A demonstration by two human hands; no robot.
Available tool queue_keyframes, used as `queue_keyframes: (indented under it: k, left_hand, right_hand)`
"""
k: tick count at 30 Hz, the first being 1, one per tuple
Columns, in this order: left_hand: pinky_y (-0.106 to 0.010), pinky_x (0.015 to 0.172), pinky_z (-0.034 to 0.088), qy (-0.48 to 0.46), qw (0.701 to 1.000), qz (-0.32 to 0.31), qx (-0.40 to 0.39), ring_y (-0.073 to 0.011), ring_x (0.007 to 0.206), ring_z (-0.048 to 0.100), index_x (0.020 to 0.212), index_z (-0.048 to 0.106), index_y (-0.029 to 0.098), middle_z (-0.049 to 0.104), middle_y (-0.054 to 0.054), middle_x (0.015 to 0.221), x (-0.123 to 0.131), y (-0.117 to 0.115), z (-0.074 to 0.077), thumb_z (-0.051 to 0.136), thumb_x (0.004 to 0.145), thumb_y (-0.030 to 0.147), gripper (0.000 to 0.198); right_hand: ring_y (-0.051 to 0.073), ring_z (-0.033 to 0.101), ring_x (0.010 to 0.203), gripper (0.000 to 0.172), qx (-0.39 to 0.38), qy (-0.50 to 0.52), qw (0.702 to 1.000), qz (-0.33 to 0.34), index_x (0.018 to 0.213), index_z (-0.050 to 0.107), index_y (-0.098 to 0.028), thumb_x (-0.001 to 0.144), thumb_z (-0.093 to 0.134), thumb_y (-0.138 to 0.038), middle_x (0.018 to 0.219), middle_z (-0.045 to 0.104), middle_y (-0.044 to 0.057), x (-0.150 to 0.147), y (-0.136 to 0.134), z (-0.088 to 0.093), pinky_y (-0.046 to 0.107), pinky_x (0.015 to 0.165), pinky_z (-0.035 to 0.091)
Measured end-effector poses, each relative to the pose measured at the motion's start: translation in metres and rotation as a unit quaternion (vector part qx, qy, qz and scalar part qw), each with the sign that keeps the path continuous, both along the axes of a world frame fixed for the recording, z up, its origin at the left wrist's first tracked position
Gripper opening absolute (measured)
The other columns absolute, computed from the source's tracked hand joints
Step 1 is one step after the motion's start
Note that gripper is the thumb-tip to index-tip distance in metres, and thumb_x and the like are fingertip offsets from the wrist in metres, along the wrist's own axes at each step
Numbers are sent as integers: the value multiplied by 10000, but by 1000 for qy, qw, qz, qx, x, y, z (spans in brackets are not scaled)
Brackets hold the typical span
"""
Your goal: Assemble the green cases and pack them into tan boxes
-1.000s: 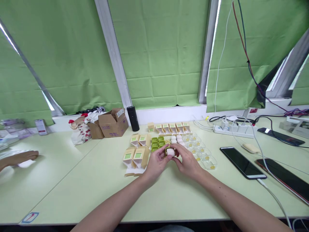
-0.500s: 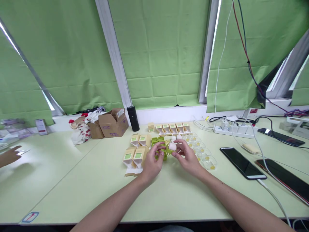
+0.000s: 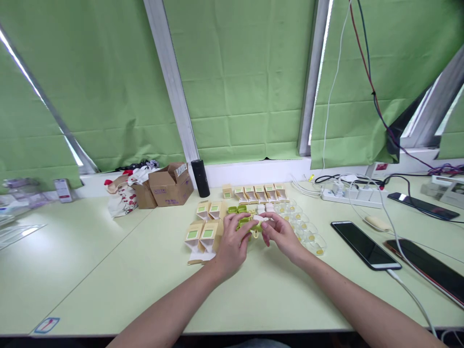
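Observation:
In the middle of the table, my left hand [image 3: 234, 241] and my right hand [image 3: 282, 238] close their fingertips on a small green case [image 3: 256, 226] from both sides. A white rounded block [image 3: 258, 218] sits in its top, partly covered by my fingers. A small loop [image 3: 255, 234] hangs at the case's front. Other green cases [image 3: 242, 209] lie just behind my left hand, partly hidden by it. White blocks [image 3: 268, 208] stand beyond my right hand. Clear plastic covers with yellow spots [image 3: 308, 227] lie in rows to the right of it.
Cardboard boxes with green windows [image 3: 208, 233] stand left of my hands, and a row of similar boxes [image 3: 261, 194] behind. Farther back are a brown carton [image 3: 170, 186] and a black cylinder [image 3: 200, 179]. Phones [image 3: 364, 244], cables and a power strip [image 3: 355, 195] occupy the right.
The green case has tilted between my hands, its loop now showing in front. My fingers have moved over the white block. Another person's hand has gone from the left edge.

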State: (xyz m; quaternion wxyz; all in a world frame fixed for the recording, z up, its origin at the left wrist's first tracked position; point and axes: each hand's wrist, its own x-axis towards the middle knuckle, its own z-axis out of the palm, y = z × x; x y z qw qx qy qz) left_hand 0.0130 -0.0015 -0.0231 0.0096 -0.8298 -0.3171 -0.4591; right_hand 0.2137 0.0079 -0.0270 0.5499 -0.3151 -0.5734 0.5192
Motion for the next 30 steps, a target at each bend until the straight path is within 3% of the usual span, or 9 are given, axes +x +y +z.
queue_keyframes:
  k: [5, 11, 15, 21, 30]
  left_hand:
    - [-569, 1097, 490, 15, 1000, 11, 10, -319, 1307, 482, 1501, 593, 351, 597, -118, 1425, 0, 1, -1, 539, 1030, 107, 533]
    - [-586, 1100, 493, 16, 1000, 17, 21, -333, 1310, 476, 1527, 572, 304, 608, -135, 1425, -1, 5, -4, 587, 1015, 136, 539]
    - [-590, 1117, 494, -4, 1000, 11, 6, -334, 1320, 470, 1515, 585, 303, 632, -122, 1388, -2, 7, -6, 636, 989, 138, 554]
    - [-532, 1127, 498, -75, 992, 9, -98, -312, 1301, 527, 1433, 672, 298, 684, -103, 1308, 0, 4, -1, 738, 957, 242, 484]
    - [-414, 1016, 550, -212, 937, 55, -272, -279, 1149, 678, 1200, 811, 217, 742, -119, 1217, 3, 16, 1, 834, 853, 415, 400]
  right_hand:
    - [145, 563, 510, 621, -52, 26, 998, 5, 1117, 635, -206, 798, 815, -707, 599, 592, -61, -1, 2, -2, 282, 506, 475]
    - [139, 602, 578, 554, -78, 80, 990, 80, 1025, 666, -197, 818, 820, -687, 756, 684, 14, 0, -3, 1, 271, 535, 499]
    - [144, 598, 578, 537, -80, 81, 989, 94, 956, 682, -183, 831, 804, -690, 756, 706, 43, 1, -3, 1, 272, 530, 491]
    - [147, 609, 567, 562, -98, 86, 987, 92, 980, 703, -169, 803, 832, -687, 745, 721, 50, 3, 0, -2, 274, 529, 490]
    - [138, 585, 533, 643, -89, 36, 993, 67, 953, 702, -168, 775, 782, -781, 708, 713, 41, 3, 1, -2, 271, 508, 474]
